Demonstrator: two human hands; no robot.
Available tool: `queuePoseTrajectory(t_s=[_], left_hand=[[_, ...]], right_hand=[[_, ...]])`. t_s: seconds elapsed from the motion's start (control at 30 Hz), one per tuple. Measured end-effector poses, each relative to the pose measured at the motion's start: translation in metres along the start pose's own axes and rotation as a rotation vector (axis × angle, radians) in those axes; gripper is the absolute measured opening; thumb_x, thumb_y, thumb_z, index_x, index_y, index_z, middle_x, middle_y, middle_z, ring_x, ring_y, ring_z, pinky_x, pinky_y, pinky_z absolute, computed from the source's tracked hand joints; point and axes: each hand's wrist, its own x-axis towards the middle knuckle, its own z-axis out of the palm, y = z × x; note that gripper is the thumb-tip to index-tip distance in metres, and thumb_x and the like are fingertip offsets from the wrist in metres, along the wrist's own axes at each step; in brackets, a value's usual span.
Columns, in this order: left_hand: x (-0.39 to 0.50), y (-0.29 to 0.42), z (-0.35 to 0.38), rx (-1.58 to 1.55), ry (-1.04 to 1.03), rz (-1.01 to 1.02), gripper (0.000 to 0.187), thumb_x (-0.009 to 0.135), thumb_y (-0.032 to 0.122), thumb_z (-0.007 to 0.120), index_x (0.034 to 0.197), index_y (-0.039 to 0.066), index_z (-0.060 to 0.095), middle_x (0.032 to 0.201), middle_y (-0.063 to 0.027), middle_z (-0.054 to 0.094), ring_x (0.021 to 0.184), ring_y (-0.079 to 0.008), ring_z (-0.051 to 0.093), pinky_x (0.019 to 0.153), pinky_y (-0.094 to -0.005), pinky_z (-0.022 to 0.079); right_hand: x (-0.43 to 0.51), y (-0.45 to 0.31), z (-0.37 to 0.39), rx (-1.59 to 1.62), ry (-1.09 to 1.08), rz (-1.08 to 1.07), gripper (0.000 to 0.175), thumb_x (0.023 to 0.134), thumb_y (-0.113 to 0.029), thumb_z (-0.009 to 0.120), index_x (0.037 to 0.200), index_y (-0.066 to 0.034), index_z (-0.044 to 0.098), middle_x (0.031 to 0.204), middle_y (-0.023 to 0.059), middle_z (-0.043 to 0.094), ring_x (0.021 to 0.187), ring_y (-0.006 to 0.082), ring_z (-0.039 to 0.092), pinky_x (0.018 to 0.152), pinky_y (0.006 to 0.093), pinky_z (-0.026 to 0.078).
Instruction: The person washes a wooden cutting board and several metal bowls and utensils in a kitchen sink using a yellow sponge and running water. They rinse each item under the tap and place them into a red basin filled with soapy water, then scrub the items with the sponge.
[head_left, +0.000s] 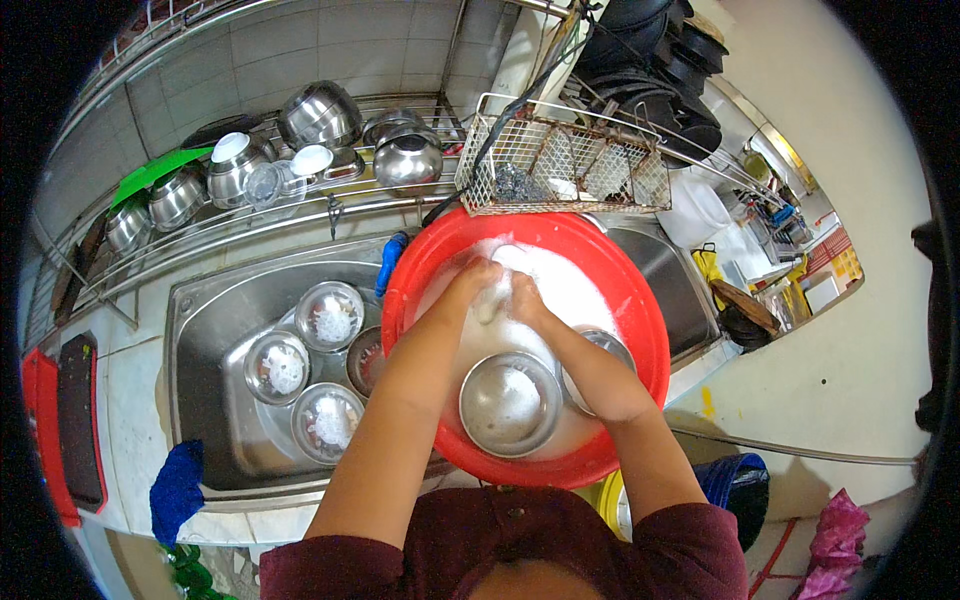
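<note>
Both hands meet in white suds near the far side of a red plastic basin of cloudy water. My left hand and my right hand are close together around a pale, foam-covered thing, too covered in suds to name; which hand grips it is not plain. Nearer my body, a round metal bowl floats or rests in the water. Another metal bowl is partly hidden by my right forearm. Several sudsy metal bowls stand in the steel sink at left.
A wire rack with steel pots runs behind the sink. A rusty wire basket hangs above the basin's far rim, holding a metal scourer. A blue cloth hangs over the counter's front edge. A dark blue bucket stands lower right.
</note>
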Motion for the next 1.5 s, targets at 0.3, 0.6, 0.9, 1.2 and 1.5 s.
queuePoseTrajectory(t_s=[0.3, 0.6, 0.9, 1.2, 1.5], left_hand=[[0.005, 0.01, 0.005, 0.464, -0.136, -0.022, 0.034, 0.083, 0.019, 0.046, 0.112, 0.003, 0.052, 0.092, -0.0168, 0.062, 0.067, -0.0286, 0.063, 0.057, -0.0477, 0.051], [0.022, 0.0, -0.01, 0.856, -0.037, 0.241, 0.055, 0.068, 0.006, 0.063, 0.121, 0.012, 0.051, 0.102, -0.0211, 0.06, 0.093, -0.0279, 0.062, 0.071, -0.0423, 0.052], [0.011, 0.001, -0.006, 0.537, 0.056, 0.27, 0.059, 0.069, -0.002, 0.057, 0.126, 0.009, 0.043, 0.109, -0.0225, 0.057, 0.095, -0.0373, 0.059, 0.059, -0.0465, 0.054], [0.006, 0.005, -0.016, 0.256, 0.01, 0.207, 0.066, 0.067, -0.009, 0.054, 0.128, 0.014, 0.043, 0.13, -0.0132, 0.042, 0.101, -0.0402, 0.054, 0.062, -0.0535, 0.055], [-0.03, 0.032, -0.024, -0.005, -0.257, -0.26, 0.058, 0.078, 0.005, 0.054, 0.132, 0.016, 0.036, 0.129, -0.02, 0.04, 0.101, -0.0412, 0.054, 0.057, -0.0524, 0.055]], right_hand=[[-0.028, 0.0, -0.049, -0.879, -0.447, -0.496, 0.025, 0.076, -0.01, 0.047, 0.095, -0.0062, 0.062, 0.098, 0.0122, 0.061, 0.095, 0.0263, 0.057, 0.083, 0.0385, 0.046], [-0.013, 0.003, -0.024, -0.617, -0.326, -0.499, 0.028, 0.072, -0.006, 0.053, 0.099, -0.0068, 0.059, 0.099, 0.0135, 0.06, 0.1, 0.0293, 0.055, 0.087, 0.0377, 0.044], [-0.02, -0.028, -0.035, -0.308, -0.147, -0.504, 0.032, 0.069, -0.002, 0.054, 0.101, -0.0059, 0.056, 0.093, 0.0163, 0.058, 0.092, 0.0326, 0.056, 0.082, 0.0403, 0.044], [-0.028, -0.04, -0.041, -0.126, -0.086, -0.36, 0.026, 0.072, -0.001, 0.058, 0.097, 0.0001, 0.053, 0.101, 0.0177, 0.056, 0.094, 0.0367, 0.054, 0.081, 0.0386, 0.046], [-0.003, -0.024, -0.086, -1.242, 0.052, -1.002, 0.032, 0.082, -0.016, 0.046, 0.113, -0.0141, 0.054, 0.119, 0.0021, 0.051, 0.12, 0.0146, 0.041, 0.108, 0.0456, 0.015]])
